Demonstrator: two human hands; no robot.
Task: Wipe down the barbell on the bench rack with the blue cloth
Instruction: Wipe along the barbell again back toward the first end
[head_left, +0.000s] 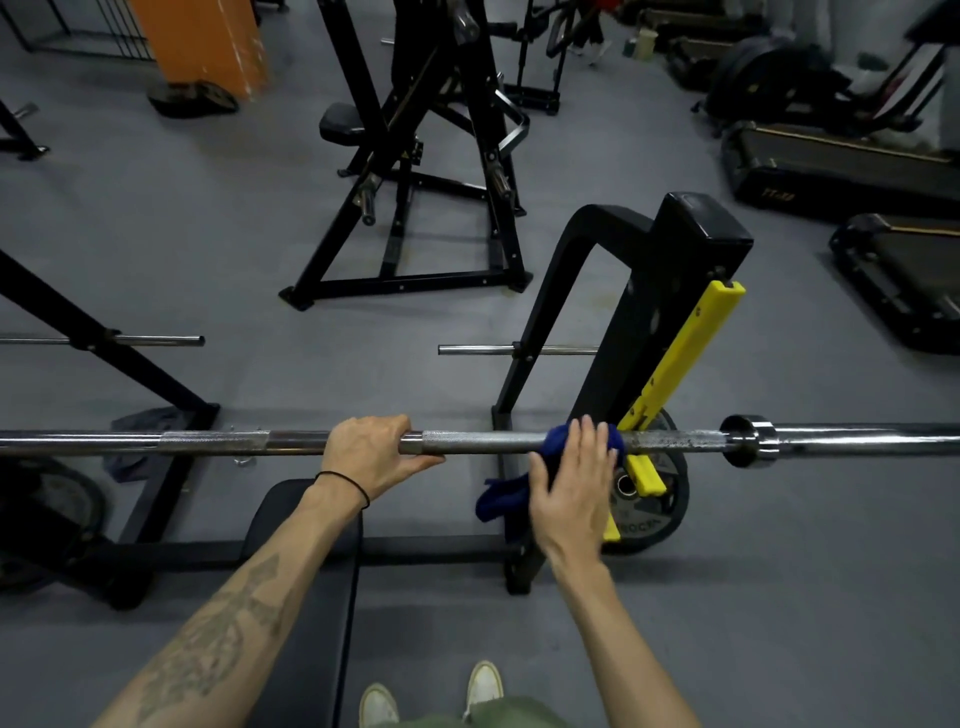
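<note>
Left hand (371, 457) curls round the knurled chrome barbell (483, 442); right hand (574, 496), fingers flat, presses the soft blue cloth (556, 441) onto it.

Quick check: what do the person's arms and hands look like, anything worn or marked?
Both arms are bare, with no sleeves and no gloves. The left hand has a thin black band at the wrist, and a dark tattoo runs along that forearm. The right hand wears nothing visible.

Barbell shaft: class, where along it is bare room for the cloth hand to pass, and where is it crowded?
Bare: knurled steel between the left hand and the blue cloth under the right hand. Crowded: rightward, the yellow rack hook and chrome collar.
</note>
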